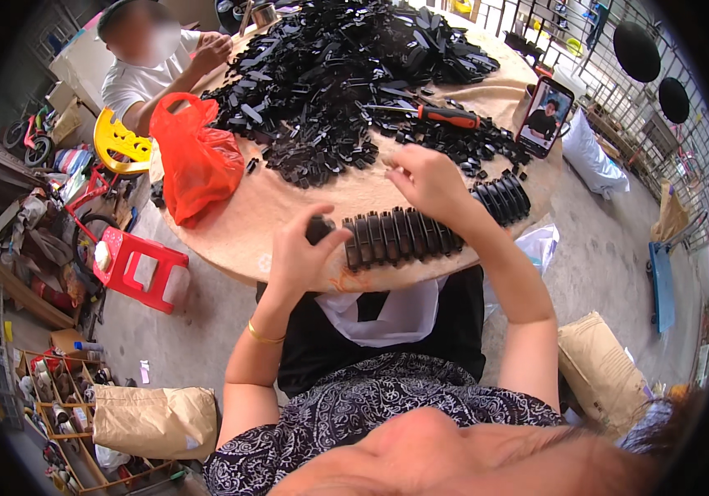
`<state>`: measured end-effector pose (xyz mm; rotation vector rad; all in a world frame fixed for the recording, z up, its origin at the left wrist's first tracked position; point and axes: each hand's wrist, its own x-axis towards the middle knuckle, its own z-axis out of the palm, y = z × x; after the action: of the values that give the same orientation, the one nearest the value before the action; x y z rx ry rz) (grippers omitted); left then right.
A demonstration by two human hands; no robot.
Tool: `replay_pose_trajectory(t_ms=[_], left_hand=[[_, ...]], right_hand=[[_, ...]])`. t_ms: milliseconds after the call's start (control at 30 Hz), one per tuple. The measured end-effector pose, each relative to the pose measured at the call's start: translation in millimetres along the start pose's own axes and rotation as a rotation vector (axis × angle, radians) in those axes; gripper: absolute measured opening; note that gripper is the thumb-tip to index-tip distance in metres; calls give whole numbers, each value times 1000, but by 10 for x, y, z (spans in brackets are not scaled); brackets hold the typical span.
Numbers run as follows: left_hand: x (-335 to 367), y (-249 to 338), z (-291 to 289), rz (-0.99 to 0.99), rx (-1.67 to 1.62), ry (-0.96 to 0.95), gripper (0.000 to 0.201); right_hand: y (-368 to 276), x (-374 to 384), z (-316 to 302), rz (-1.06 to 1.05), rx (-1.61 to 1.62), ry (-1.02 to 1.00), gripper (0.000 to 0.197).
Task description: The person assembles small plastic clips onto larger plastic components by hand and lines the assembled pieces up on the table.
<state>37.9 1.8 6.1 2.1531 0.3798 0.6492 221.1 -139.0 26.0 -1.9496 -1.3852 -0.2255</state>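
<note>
Black plastic part (319, 231) at frame centre sits gripped between thumb and fingers of my left hand (296, 258). My right hand (435, 186), right of centre, has fingers curled; contents I cannot tell.

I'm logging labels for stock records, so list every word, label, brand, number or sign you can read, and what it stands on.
None can be read.
Phone screen: any lettering is too small.
Brown paper sack at right: any print is too blurred.
Tablecloth: orange marks near its front edge, not legible as words.
Row of black parts: no lettering discernible.
</note>
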Motion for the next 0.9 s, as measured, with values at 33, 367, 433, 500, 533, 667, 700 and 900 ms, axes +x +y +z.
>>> replay_pose_trajectory(t_ms=[33, 367, 433, 500, 533, 667, 700, 900], left_hand=[[-42, 31, -2, -31, 167, -44, 42], [13, 96, -33, 40, 317, -262, 49], [36, 71, -74, 45, 289, -292, 49], [86, 29, -87, 82, 245, -361, 49], [102, 51, -101, 82, 245, -359, 49], [89, 31, -143, 6, 197, -415, 47], [57, -7, -148, -29, 114, -393, 48], [-216, -24, -70, -211, -238, -73, 51]], right_hand=[[81, 105, 97, -54, -101, -8, 17], [337, 574, 493, 42, -305, -316, 12], [352, 563, 561, 40, -277, -256, 13], [381, 536, 565, 41, -253, -195, 15], [352, 534, 521, 27, -279, -219, 18], [204, 407, 255, 17, -259, -160, 23], [170, 374, 208, 12, -257, -160, 23], [-372, -117, 92, 159, 713, -274, 17]])
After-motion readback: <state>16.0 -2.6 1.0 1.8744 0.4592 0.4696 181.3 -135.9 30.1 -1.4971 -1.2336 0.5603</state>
